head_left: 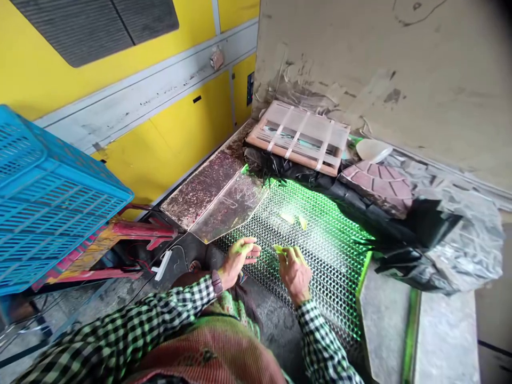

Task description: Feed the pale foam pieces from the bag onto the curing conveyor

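Note:
My right hand (296,273) is closed in a pinch on a small yellow-green piece (279,249), which sticks out past the fingertips. To its left, my left hand (239,261) hovers with fingers apart and palm turned inward; a yellow-green tint shows at its thumb, and I cannot tell if that is a thing or light. Both hands are over the near part of a metal mesh belt (328,266) lit green. Farther up the belt lie two small yellowish pieces, one pale (287,217) and one brighter (303,222).
A blue plastic crate (60,213) stands at the left on a red and yellow frame (120,234). Behind are a yellow machine panel (172,122) and a beige wall (380,80). A strapped wooden-framed bundle (300,136), black plastic (412,240) and clear wrapping (468,234) border the belt.

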A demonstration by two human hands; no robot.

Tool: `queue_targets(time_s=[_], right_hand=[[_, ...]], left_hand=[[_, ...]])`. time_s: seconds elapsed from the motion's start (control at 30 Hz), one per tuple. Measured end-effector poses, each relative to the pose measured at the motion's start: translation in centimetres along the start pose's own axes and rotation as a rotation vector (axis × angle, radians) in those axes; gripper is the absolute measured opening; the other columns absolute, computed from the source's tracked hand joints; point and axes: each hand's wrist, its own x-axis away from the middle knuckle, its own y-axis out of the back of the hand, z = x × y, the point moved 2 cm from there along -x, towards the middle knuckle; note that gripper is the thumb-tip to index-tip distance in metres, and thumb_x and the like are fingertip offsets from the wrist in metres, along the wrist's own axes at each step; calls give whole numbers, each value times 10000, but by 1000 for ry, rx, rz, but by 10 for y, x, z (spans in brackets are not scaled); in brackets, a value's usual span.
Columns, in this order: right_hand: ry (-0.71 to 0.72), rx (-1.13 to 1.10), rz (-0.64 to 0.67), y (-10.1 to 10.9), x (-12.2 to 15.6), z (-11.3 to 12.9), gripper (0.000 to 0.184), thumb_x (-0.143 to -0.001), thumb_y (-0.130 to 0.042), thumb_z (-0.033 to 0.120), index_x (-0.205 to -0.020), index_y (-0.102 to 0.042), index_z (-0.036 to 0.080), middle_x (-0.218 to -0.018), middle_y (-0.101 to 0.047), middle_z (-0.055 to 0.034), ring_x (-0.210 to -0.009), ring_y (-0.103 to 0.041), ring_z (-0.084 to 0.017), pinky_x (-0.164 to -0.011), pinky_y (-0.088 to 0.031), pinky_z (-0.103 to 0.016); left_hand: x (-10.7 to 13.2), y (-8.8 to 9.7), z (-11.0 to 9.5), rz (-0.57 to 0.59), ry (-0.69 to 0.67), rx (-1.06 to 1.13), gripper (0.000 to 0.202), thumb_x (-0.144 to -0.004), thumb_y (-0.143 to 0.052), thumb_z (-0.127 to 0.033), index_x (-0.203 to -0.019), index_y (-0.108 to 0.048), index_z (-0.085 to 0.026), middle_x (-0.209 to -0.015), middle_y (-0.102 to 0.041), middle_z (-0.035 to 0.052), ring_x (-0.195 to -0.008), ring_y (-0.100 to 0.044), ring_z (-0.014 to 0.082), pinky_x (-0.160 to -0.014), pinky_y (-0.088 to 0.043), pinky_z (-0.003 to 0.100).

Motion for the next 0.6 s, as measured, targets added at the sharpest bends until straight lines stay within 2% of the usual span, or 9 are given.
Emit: queue_targets(time_s=[0.07,0.17,0.27,0.33,0.43,0.53,0.6], right_hand=[[-71,-87,-62,8,0,1,326,-1062,-468,424,-1036,-676,175,-910,-654,-41,-690,-552,-143,-576,-342,-253],[-122,-274,-131,17,7,21,285,-1043,-508,412,-1043,-670,178,-899,-668,-41,-744,-599,-162,-665,-437,-270],[-42,-436,22,10,24,58,229,-1034,-530,376,-1013,-669,194,-886,-677,-33,-759,-624,-163,-693,-481,-273],[28,-488,190,-3,40,85,214,-1034,-530,364,-1018,-667,202,-895,-686,-31,-770,-640,-161,-698,-493,-268],[105,-488,431,-30,69,121,231,-1040,-496,352,-1015,-669,202,-911,-704,-41,-808,-669,-171,-733,-509,-274],[125,-400,612,-61,95,148,231,-1026,-483,331,-1003,-673,201,-913,-718,-48,-823,-685,-183,-744,-508,-280],[124,-330,711,-80,110,163,216,-1007,-483,306,-1009,-674,206,-930,-726,-49,-843,-692,-187,-756,-502,-280]], left_hand=[[9,31,-3,-34,-67,-63,424,-871,-690,-469,-1150,-646,-152,-1028,-746,114,-935,-721,226,-876,-570,392],[26,93,0,-138,-157,-146,515,-866,-677,-561,-1165,-657,-143,-985,-748,99,-904,-724,223,-861,-571,380],[46,160,18,-306,-136,-164,576,-835,-668,-614,-1159,-653,-137,-985,-755,105,-894,-727,230,-843,-573,380],[59,203,40,-389,-84,-150,593,-803,-673,-615,-1156,-649,-139,-995,-760,113,-892,-730,242,-827,-577,386],[75,259,89,-436,20,-112,603,-757,-672,-587,-1166,-635,-146,-1014,-767,124,-894,-740,264,-810,-583,399],[92,304,145,-441,118,-182,549,-779,-582,-558,-1157,-624,-162,-1015,-774,119,-922,-747,280,-842,-580,412],[106,331,181,-455,169,-254,445,-801,-539,-501,-1097,-640,-184,-981,-777,98,-970,-740,293,-901,-560,422]])
